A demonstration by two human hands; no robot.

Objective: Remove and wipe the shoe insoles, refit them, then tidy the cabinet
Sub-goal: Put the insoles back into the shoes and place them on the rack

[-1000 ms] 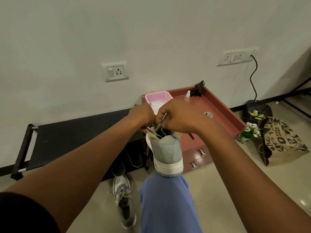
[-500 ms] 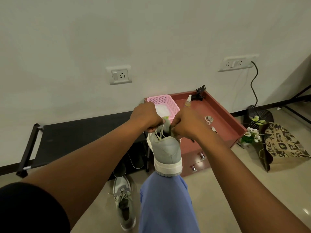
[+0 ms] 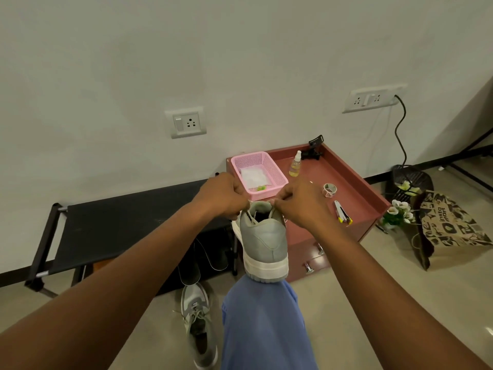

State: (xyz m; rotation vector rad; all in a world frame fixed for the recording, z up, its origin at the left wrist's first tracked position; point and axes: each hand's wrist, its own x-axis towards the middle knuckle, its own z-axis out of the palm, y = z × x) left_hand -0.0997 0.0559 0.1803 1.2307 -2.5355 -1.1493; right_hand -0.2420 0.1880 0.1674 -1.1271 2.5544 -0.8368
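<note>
**Both hands at the collar of the grey shoe**

On the person's blue-trousered knee (image 3: 262,316) stands a grey suede sneaker with a thick white sole (image 3: 262,241), heel toward the camera and toe pointing up and away. From the head camera, the left hand (image 3: 222,194) has its fingers curled round the left edge of the shoe's opening, and the right hand (image 3: 300,200) pinches the right edge, so the two hold the collar between them. Whether an insole sits inside cannot be told; the opening looks dark.

On the tiled floor beside the knee lies a second grey lace-up sneaker (image 3: 198,324), laces loose. Behind it a low black bench-style shoe rack (image 3: 128,222) stands against the wall. To the right is a reddish-brown cabinet with drawers (image 3: 354,209); its top serves as a counter carrying a pink plastic mesh basket (image 3: 277,174) with a white cloth inside, a small clear spray bottle of yellowish liquid (image 3: 295,164), a roll of tape (image 3: 329,188) and a small stapler (image 3: 341,212). A brown printed paper bag (image 3: 450,225) leans on the floor farther right.
</note>
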